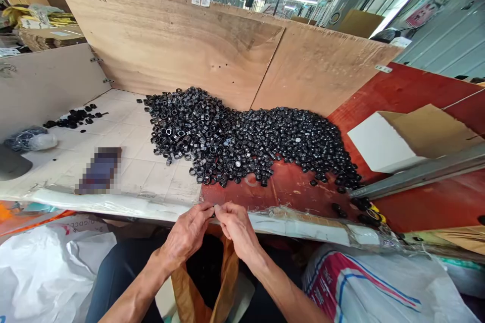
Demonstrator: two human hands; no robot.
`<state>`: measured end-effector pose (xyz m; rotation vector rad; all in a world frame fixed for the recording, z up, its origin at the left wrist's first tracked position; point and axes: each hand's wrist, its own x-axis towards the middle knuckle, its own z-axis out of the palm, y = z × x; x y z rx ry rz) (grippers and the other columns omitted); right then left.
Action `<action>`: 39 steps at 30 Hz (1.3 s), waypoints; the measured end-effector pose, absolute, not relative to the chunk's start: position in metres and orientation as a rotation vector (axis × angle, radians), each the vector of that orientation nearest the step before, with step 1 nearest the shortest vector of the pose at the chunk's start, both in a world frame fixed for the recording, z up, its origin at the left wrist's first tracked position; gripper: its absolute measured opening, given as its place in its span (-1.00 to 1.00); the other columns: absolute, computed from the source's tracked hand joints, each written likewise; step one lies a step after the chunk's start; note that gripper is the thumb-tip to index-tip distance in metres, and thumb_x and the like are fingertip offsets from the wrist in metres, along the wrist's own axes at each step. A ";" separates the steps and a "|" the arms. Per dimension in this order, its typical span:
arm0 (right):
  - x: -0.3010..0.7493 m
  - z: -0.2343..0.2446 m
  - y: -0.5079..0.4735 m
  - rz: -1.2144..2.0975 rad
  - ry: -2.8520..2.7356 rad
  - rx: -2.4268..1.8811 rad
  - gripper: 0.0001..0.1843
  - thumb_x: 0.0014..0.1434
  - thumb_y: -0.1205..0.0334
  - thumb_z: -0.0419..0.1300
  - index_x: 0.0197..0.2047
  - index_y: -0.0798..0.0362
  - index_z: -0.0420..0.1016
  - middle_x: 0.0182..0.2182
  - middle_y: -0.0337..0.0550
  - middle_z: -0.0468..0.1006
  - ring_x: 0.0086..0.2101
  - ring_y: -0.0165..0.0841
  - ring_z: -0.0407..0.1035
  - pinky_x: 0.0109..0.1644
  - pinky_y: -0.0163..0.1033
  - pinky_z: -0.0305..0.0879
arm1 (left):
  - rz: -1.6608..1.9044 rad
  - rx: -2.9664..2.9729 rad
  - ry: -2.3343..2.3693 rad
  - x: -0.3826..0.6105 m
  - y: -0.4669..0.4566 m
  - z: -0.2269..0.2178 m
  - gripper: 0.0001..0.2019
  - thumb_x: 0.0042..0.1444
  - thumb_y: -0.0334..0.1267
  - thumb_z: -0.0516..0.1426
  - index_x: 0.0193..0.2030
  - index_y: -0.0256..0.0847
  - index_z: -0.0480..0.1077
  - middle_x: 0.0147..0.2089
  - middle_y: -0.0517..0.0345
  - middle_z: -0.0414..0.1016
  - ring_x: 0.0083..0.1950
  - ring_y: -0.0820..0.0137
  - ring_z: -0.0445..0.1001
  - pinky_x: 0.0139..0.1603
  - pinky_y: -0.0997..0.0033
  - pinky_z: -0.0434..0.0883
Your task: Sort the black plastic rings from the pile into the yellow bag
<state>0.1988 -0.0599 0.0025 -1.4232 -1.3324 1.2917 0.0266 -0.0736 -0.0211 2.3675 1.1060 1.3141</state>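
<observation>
A big heap of small black ring-shaped parts lies across the middle of the workbench. My left hand and my right hand meet at the bench's near edge, fingertips pinched together on a tiny dark piece that I cannot make out. Both hands hover above an open brown bag between my knees. The heap lies about a hand's length beyond my fingers.
Plywood boards wall the back of the bench. A smaller cluster of black parts and a plastic bag lie at left. A cardboard box and a metal rail sit at right. White sacks flank my legs.
</observation>
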 end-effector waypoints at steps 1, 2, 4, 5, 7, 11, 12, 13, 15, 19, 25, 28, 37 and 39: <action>0.199 0.005 -0.061 1.379 -1.307 -1.443 -0.53 0.28 -0.08 0.19 -0.57 -0.03 0.28 -0.74 -0.36 0.24 -0.73 -0.47 0.03 -0.66 -0.32 -0.06 | 1.307 2.373 1.090 0.025 -0.075 -0.018 -0.65 0.38 -0.52 0.05 0.21 -0.11 0.39 0.12 -0.07 0.61 0.13 0.29 0.66 0.10 0.33 0.64; 0.200 0.007 -0.061 1.423 -1.304 -1.461 -0.54 0.27 -0.07 0.19 -0.56 -0.03 0.27 -0.72 -0.35 0.27 -0.72 -0.47 0.06 -0.65 -0.32 -0.04 | 1.303 2.346 1.087 0.024 -0.076 -0.016 -0.66 0.38 -0.51 0.06 0.19 -0.11 0.40 0.11 -0.06 0.62 0.12 0.30 0.67 0.10 0.33 0.64; 0.201 0.009 -0.061 1.316 -1.397 -1.445 -0.64 0.25 -0.01 0.19 -0.50 -0.01 0.35 -0.64 -0.28 0.40 -0.65 -0.42 0.22 -0.58 -0.33 0.11 | 1.298 2.225 1.107 0.024 -0.078 -0.014 -0.73 0.37 -0.48 0.11 0.12 -0.10 0.42 0.06 -0.01 0.62 0.07 0.31 0.68 0.06 0.34 0.65; 0.200 0.009 -0.062 1.208 -1.473 -1.411 -0.70 0.25 0.03 0.18 -0.45 0.00 0.40 -0.59 -0.25 0.46 -0.60 -0.40 0.30 -0.51 -0.33 0.18 | 1.296 2.159 1.129 0.025 -0.079 -0.015 -0.76 0.37 -0.45 0.13 0.09 -0.09 0.43 0.03 0.01 0.63 0.05 0.31 0.68 0.04 0.35 0.65; 0.199 0.007 -0.065 1.031 -1.600 -1.345 -0.78 0.27 0.10 0.16 -0.37 0.01 0.46 -0.50 -0.21 0.55 -0.51 -0.37 0.39 -0.40 -0.31 0.27 | 1.310 2.080 1.185 0.029 -0.084 -0.021 -0.79 0.37 -0.42 0.16 0.06 -0.07 0.44 0.02 0.04 0.63 0.02 0.31 0.69 0.02 0.34 0.65; 0.195 -0.003 -0.073 0.945 -1.624 -1.379 -0.81 0.31 0.19 0.14 -0.34 -0.01 0.48 -0.51 -0.23 0.55 -0.51 -0.35 0.40 -0.41 -0.31 0.24 | 1.418 2.114 1.264 0.035 -0.096 -0.030 -0.73 0.39 -0.45 0.10 0.13 -0.06 0.41 0.06 0.01 0.62 0.02 0.32 0.69 0.04 0.35 0.63; 0.197 -0.006 -0.073 0.962 -1.632 -1.384 -0.81 0.31 0.19 0.16 -0.35 -0.01 0.48 -0.53 -0.25 0.53 -0.52 -0.35 0.39 -0.43 -0.31 0.22 | 1.402 2.138 1.239 0.033 -0.099 -0.027 -0.72 0.40 -0.45 0.08 0.14 -0.06 0.40 0.06 0.00 0.62 0.03 0.32 0.68 0.05 0.36 0.62; 0.200 -0.007 -0.071 0.973 -1.657 -1.384 -0.80 0.31 0.19 0.18 -0.38 -0.01 0.48 -0.56 -0.27 0.50 -0.54 -0.36 0.37 -0.45 -0.31 0.20 | 1.344 2.166 1.199 0.030 -0.100 -0.022 -0.73 0.40 -0.44 0.08 0.13 -0.06 0.41 0.05 0.01 0.62 0.02 0.32 0.68 0.04 0.37 0.61; 0.212 -0.008 -0.060 0.913 -1.727 -1.389 -0.76 0.30 0.17 0.22 -0.43 -0.01 0.46 -0.59 -0.29 0.45 -0.55 -0.37 0.34 -0.44 -0.31 0.19 | 1.074 2.208 1.090 0.023 -0.098 -0.007 -0.85 0.39 -0.35 0.14 0.03 -0.07 0.45 -0.03 0.06 0.63 -0.05 0.31 0.67 -0.02 0.38 0.60; 0.245 -0.012 -0.019 0.423 -1.705 -1.454 -0.89 0.27 0.25 0.20 -0.24 0.02 0.56 -0.35 -0.10 0.56 -0.34 -0.24 0.46 -0.22 -0.21 0.37 | 0.862 2.145 1.298 0.024 -0.070 0.015 -0.86 0.30 -0.19 0.27 -0.23 -0.11 0.41 -0.34 0.23 0.49 -0.40 0.39 0.51 -0.35 0.41 0.46; 0.258 -0.030 0.019 0.211 -1.869 -1.540 -0.71 0.22 0.35 0.20 0.01 0.08 0.57 -0.08 0.09 0.54 -0.15 -0.10 0.49 -0.08 -0.08 0.45 | 0.859 2.196 1.646 0.077 -0.003 -0.002 -0.79 0.24 -0.36 0.26 0.00 -0.13 0.44 -0.16 0.09 0.51 -0.29 0.29 0.57 -0.27 0.36 0.45; 0.255 -0.034 0.017 0.225 -1.904 -1.536 -0.81 0.28 0.35 0.19 -0.07 0.06 0.57 -0.15 0.02 0.56 -0.17 -0.12 0.49 -0.06 -0.10 0.43 | 0.749 2.212 1.749 0.089 0.011 -0.008 -0.89 0.27 -0.40 0.22 -0.09 -0.16 0.44 -0.14 0.03 0.50 -0.28 0.25 0.57 -0.31 0.37 0.40; 0.255 -0.031 0.008 0.329 -2.019 -1.331 -0.89 0.30 0.36 0.24 -0.11 0.02 0.55 -0.20 -0.07 0.59 -0.21 -0.21 0.50 -0.05 -0.18 0.42 | 0.879 2.240 1.814 0.063 0.001 -0.018 -0.79 0.30 -0.19 0.25 -0.35 -0.12 0.38 -0.37 0.13 0.52 -0.37 0.29 0.52 -0.34 0.36 0.34; 0.256 -0.033 0.009 0.360 -1.972 -1.275 -0.90 0.32 0.34 0.25 -0.10 0.03 0.54 -0.20 -0.07 0.60 -0.23 -0.22 0.50 -0.05 -0.18 0.43 | 0.860 2.207 1.866 0.061 -0.004 -0.018 -0.76 0.32 -0.15 0.24 -0.36 -0.12 0.38 -0.37 0.14 0.54 -0.34 0.28 0.55 -0.29 0.35 0.38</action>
